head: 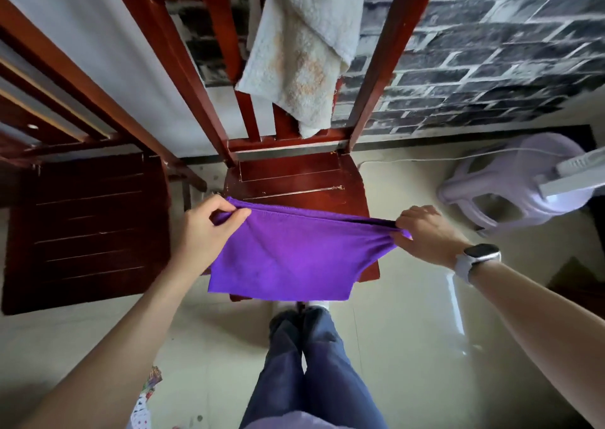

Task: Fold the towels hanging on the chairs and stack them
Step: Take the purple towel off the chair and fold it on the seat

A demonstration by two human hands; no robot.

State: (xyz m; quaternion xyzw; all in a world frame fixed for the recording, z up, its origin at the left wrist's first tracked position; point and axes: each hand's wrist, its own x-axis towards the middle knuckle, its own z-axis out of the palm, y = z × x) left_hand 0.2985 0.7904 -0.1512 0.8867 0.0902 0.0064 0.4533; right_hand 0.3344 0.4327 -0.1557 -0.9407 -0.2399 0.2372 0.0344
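Pinching purple towel (288, 255) corners between both hands' fingers (229, 214).

Item count: 2 towels, namely 1 purple towel (288, 258) and 1 white towel (304, 45). 2 wooden chairs: 1 centre chair (294, 179), 1 left chair (88, 225). 2 hands: left hand (209, 229), right hand (425, 232). 1 wristwatch (479, 260). 1 plastic stool (510, 186).

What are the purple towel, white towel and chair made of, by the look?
Purple towel: likely microfibre or thin knit; smooth, matte, drapes limply with a stitched edge.
White towel: probably cotton terry; nubbly looped pile, with orange-brown stains.
Chair: wood with glossy red-brown varnish; chipped finish along the seat seams.
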